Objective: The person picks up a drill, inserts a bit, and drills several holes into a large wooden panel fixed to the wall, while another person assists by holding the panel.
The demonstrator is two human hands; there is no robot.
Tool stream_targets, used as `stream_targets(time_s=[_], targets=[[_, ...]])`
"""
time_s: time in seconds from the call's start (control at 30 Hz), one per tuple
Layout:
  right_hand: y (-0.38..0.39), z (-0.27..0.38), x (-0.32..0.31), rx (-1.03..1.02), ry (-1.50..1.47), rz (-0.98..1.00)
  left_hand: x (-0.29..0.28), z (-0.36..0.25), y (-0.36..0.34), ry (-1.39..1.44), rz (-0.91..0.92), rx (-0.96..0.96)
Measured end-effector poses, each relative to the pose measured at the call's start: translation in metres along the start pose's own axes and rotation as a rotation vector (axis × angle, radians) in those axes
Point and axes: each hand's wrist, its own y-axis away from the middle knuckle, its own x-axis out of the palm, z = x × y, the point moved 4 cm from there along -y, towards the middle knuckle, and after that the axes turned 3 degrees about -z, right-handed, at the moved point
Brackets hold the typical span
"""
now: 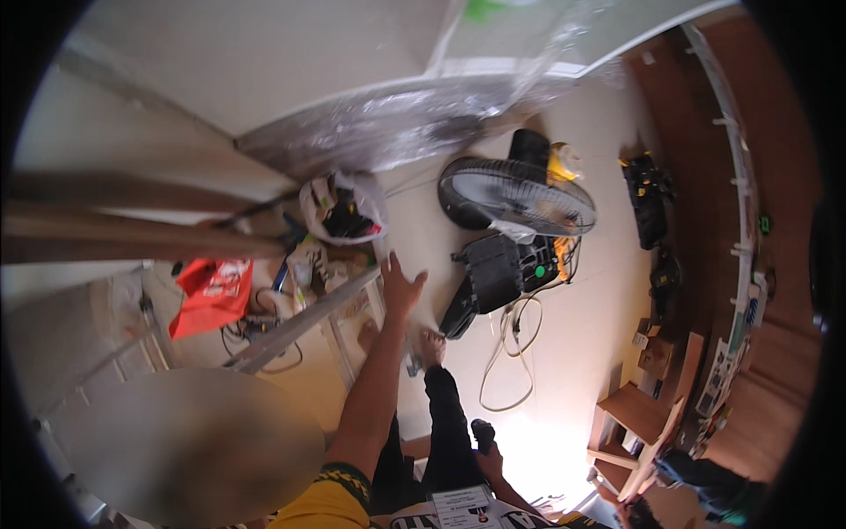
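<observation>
My left hand [403, 284] is stretched out ahead with its fingers spread and nothing in it. It is beside the upper end of a slanting metal bar [304, 322]; whether it touches the bar I cannot tell. Low at my right side, my right hand [491, 463] is closed round a black hand tool [482, 431], whose exact kind does not show. Just beyond the left hand is a white plastic bag [345, 212] with dark things inside. An open black tool case [495, 271] lies on the floor to its right.
A black fan [518, 196] stands behind the case. A pale looped cable [530, 348] lies on the floor. To the left are a red bag [211, 297] and a blurred round surface [198, 441]. Wooden shelving [636, 413] and another person's dark-clothed limb [709, 480] are at the lower right.
</observation>
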Motion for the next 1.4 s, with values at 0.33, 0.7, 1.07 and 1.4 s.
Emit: stream_targets(time_s=[0.33, 0.7, 1.07, 1.4], targets=[[0.035, -0.025, -0.059, -0.083, -0.117, -0.272, -0.018, 0.093, 0.224, -0.021, 0.826, -0.22], [-0.044, -0.178, -0.175, -0.101, -0.216, -0.187, -0.096, 0.02, 0.27, -0.877, 1.347, 0.958], [-0.072, -0.392, -0.215, 0.31, -0.778, -0.254, 0.143, -0.288, 0.379, -0.302, 0.884, -0.165], [-0.128, -0.432, -0.262, 0.337, -1.061, 0.012, 0.352, -0.347, 0.383, -0.406, 1.147, -0.16]])
